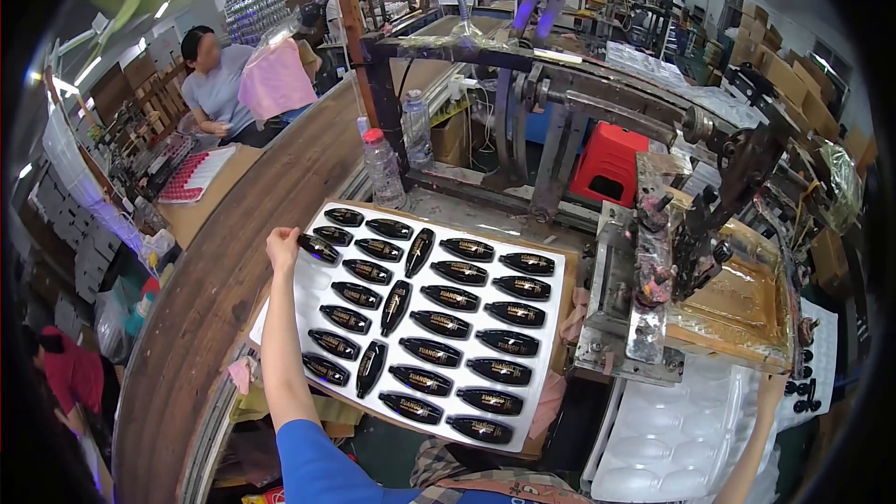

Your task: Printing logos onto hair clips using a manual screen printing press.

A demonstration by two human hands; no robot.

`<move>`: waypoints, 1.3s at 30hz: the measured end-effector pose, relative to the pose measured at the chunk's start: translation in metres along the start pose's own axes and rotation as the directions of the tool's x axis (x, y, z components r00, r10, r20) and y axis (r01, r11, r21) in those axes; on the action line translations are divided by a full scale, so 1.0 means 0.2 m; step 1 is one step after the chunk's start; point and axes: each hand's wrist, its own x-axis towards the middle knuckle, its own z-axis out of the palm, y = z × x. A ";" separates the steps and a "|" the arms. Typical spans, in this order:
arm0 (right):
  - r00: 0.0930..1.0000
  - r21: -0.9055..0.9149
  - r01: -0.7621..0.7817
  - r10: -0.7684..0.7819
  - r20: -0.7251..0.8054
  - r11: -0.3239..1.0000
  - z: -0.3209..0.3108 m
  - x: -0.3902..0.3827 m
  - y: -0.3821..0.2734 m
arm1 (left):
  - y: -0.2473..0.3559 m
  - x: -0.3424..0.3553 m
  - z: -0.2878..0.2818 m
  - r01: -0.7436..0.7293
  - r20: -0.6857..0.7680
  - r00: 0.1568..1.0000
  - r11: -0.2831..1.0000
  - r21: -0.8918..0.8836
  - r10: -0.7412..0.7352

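Brown tabletop (201, 336) runs along the left of the white tray (315, 282). Right of the tray, the right hand (772, 394) meets the near edge of a wooden frame (728, 347); how open its grip is, I cannot tell. At the tray's far-left corner, the left hand (283, 247) has its grip pinched on the tip of a black piece (319, 249), long axis slanting rightward and nearer. Similar pieces (452, 298) on the tray bear gold lettering, most crosswise, three pointing away. Beyond stands a red-capped bottle (382, 171).
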 end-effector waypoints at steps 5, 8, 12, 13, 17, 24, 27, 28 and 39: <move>0.994 0.115 -0.088 0.080 0.074 0.989 0.13 0.07 0.42 | -0.07 -0.03 0.03 0.081 0.017 0.995 0.926 0.370 -0.094; 0.996 -0.060 -0.001 -0.005 -0.087 0.998 0.19 0.11 0.57 | 0.04 -0.12 0.06 -0.081 -0.075 0.988 0.874 0.480 0.133; 0.975 0.130 0.094 -0.065 -0.212 0.987 0.11 0.07 0.54 | 0.44 -0.41 0.21 -0.513 0.031 0.858 0.858 -0.005 0.513; 0.971 0.314 0.028 0.049 -0.235 0.949 0.07 0.04 0.46 | 0.58 -0.52 0.27 -0.527 0.160 0.836 0.849 -0.033 0.525; 0.995 0.835 0.074 0.022 -0.102 0.545 -0.08 -0.21 -0.07 | 1.06 -1.08 0.45 -0.557 0.396 0.546 0.673 -0.487 0.739; 0.871 0.835 0.362 -0.470 -0.144 0.414 -0.22 -0.42 -0.96 | 1.55 -1.60 0.64 -0.379 0.545 0.120 0.546 -0.747 0.830; 0.831 0.826 0.390 -0.542 -0.126 0.406 -0.22 -0.43 -1.20 | 1.59 -1.58 0.64 -0.096 0.628 0.172 0.647 -0.756 0.759; 0.766 0.760 0.462 -0.637 -0.082 0.457 -0.22 -0.43 -1.28 | 1.59 -1.56 0.63 0.001 0.653 0.195 0.666 -0.746 0.732; 0.724 0.552 0.411 -0.627 0.286 0.726 -0.26 -0.47 -1.20 | 0.73 -0.66 0.00 -0.162 0.398 0.821 0.836 -0.525 0.409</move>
